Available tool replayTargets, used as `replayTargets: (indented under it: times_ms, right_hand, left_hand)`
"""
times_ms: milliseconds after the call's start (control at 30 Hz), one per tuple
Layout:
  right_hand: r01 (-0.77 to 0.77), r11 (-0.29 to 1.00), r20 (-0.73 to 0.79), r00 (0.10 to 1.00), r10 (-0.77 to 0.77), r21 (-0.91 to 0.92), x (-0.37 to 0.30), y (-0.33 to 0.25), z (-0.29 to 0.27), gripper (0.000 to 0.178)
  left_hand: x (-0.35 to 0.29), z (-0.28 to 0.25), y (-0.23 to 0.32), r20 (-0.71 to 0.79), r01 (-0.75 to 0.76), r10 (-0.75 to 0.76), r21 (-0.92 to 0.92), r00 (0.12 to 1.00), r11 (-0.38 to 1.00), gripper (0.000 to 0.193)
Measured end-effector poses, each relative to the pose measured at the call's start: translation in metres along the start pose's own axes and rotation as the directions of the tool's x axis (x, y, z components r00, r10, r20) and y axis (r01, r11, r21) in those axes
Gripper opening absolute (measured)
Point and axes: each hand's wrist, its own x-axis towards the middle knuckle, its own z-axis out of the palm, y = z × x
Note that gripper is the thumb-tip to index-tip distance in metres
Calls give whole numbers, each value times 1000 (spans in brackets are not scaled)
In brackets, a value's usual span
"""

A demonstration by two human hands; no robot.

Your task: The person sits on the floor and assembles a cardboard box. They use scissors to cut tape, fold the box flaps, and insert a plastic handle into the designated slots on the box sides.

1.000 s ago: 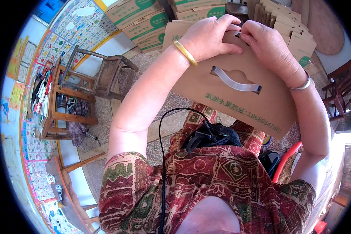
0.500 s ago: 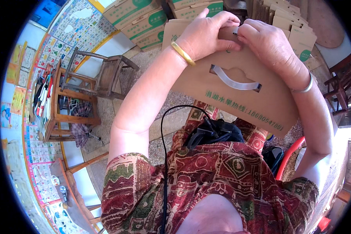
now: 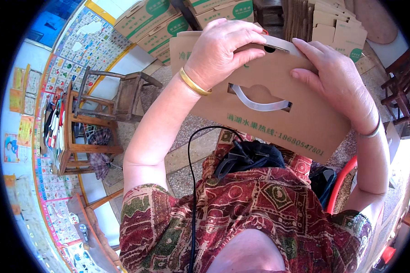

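Note:
A brown cardboard carton (image 3: 205, 107) with green print is held up in front of my body. A curved clear-white plastic handle (image 3: 259, 103) runs across its near face, its ends set in two dark slots. My left hand (image 3: 223, 57) grips the carton's top edge, thumb on the near face and fingers bent over the rim. Between the hands a folded flap (image 3: 280, 44) with a small dark opening shows at that edge. My right hand (image 3: 332, 77) holds the upper right part, with its thumb pressed on the face and its fingers along the edge.
Printed cartons (image 3: 157, 34) are stacked beyond, at the far left. Flattened cardboard sheets (image 3: 335, 32) stand at the far right. A wooden chair (image 3: 123, 95) and a wooden rack (image 3: 84, 148) are on the left. A red curved bar (image 3: 344, 182) lies near my right elbow.
My right hand has left its pinch beside the left hand and moved right along the carton's edge. The carton and my left hand have shifted slightly left, and the dark opening has come into view.

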Motion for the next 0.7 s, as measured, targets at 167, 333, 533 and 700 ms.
replayTargets:
  times_ms: [167,333,533,700]
  right_hand:
    - [11,999,-7,1000,-11,-34,3,-3,5,43]
    - [8,999,-16,1000,-8,-36,4,4,8,46]
    - [125,991,-43,991,-123,49,14,26,9,50]
    - [165,979,-2,986,-166,120,14,33,4,53]
  left_hand:
    - [16,5,-3,-29,-156,155,-66,988,986,19]
    - [24,18,-2,-50,-290,294,82,954,954,16]
    - [34,15,-7,26,-361,360,59,933,931,10]
    - [31,11,5,24,-345,344,51,939,937,11]
